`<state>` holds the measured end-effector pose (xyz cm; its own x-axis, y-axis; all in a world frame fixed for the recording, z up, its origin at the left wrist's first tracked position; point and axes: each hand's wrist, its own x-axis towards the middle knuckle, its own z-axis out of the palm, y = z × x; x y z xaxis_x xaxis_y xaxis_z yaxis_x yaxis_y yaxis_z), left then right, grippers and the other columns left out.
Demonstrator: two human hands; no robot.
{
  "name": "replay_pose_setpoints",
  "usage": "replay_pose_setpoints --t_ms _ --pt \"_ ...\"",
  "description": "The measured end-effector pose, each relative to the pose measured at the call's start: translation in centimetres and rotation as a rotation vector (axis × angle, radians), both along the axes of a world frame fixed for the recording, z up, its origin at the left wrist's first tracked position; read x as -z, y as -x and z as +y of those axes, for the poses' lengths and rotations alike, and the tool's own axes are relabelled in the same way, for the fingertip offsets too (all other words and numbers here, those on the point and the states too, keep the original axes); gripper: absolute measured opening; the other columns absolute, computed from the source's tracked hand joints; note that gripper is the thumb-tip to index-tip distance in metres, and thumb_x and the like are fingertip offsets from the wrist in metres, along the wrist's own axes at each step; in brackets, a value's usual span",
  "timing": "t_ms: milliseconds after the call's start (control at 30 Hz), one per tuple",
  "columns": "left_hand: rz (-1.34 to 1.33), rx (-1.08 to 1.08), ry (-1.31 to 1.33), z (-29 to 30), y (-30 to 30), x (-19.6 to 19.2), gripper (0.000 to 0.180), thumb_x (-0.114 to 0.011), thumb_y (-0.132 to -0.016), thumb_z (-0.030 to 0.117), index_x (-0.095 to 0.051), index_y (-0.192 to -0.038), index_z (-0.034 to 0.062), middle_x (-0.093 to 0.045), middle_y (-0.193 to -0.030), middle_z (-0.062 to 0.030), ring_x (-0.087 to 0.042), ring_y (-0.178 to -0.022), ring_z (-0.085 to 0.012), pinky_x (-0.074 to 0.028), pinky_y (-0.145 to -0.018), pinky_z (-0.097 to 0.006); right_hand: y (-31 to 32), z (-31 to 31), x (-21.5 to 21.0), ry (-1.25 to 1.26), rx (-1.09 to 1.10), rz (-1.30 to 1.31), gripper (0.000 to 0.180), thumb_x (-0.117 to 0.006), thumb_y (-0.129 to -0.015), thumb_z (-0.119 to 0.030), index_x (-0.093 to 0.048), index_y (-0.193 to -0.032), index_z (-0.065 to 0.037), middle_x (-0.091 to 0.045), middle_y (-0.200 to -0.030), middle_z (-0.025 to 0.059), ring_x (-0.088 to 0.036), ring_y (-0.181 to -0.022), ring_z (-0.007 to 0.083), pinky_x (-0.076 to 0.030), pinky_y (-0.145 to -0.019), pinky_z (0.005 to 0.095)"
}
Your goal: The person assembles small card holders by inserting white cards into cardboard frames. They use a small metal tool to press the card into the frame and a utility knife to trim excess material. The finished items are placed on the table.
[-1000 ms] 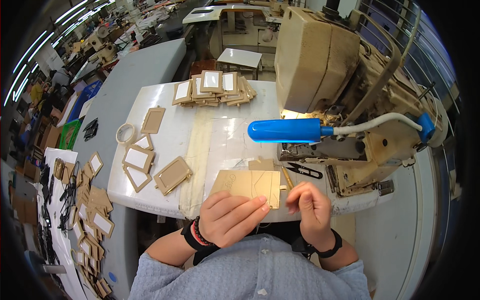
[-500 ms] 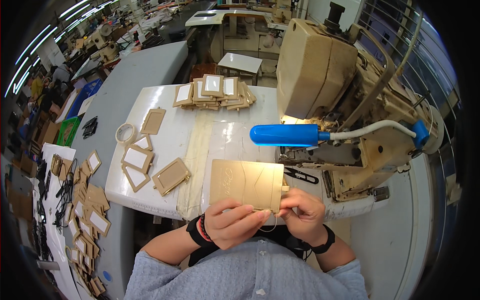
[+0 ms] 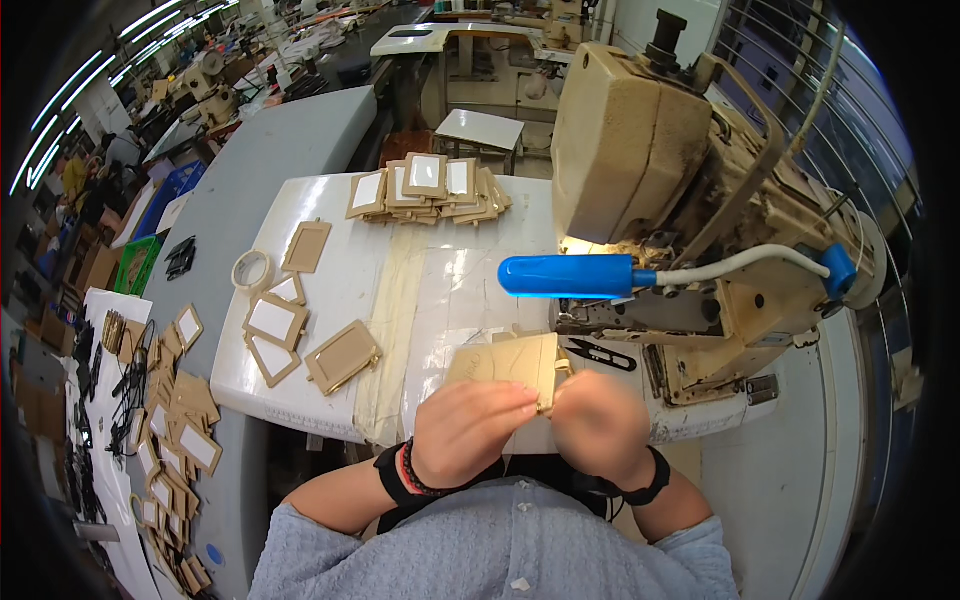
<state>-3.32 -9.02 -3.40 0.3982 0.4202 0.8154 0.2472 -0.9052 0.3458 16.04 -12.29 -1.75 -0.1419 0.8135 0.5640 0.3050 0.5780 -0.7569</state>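
My left hand is closed around the lower edge of a flat tan card holder, tilted over the front of the white sewing table. Faint lines and lettering show on its face. Close by the card holder's lower right corner is my right hand, smeared by motion; its fingers and anything in them cannot be made out. Black thread snips lie just beyond it on the table. At the right stands a beige sewing machine, with a blue lamp on a bendable neck in front of it.
A pile of windowed card holders sits at the table's far side. Several loose ones lie at left beside a tape roll. More card holders are heaped on the grey surface farther left.
The card holder has been tilted and lowered toward me, so less of its face shows. My left fingers now cover more of it. My right hand has become blurred beside its corner.
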Motion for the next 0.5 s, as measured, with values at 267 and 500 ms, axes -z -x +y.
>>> replay_pose_setpoints --t_ms 267,500 --pt "-0.372 0.326 1.425 1.3 0.9 -1.7 0.014 -0.069 -0.087 0.006 -0.064 -0.097 -0.0016 -0.069 -0.093 -0.0067 -0.065 -0.083 -0.0087 -0.053 -0.076 -0.021 -1.2 -0.2 -1.3 0.333 0.061 -0.054 0.024 -0.07 -0.087 -0.017 -0.064 -0.098 0.003 -0.062 -0.078 0.0063 -0.052 -0.063 0.0049 -0.04 -0.053 0.0203" --pt "-0.352 0.371 1.417 1.1 1.5 -1.6 0.024 -0.068 -0.089 0.01 -0.06 -0.109 -0.0012 -0.068 -0.096 -0.0042 -0.064 -0.083 -0.0077 -0.053 -0.074 -0.021 -1.0 -0.5 -0.4 0.631 -0.047 0.214 0.018 -0.062 -0.094 -0.012 -0.062 -0.1 0.005 -0.061 -0.073 0.0 -0.051 -0.058 0.0026 -0.04 -0.05 0.0182"
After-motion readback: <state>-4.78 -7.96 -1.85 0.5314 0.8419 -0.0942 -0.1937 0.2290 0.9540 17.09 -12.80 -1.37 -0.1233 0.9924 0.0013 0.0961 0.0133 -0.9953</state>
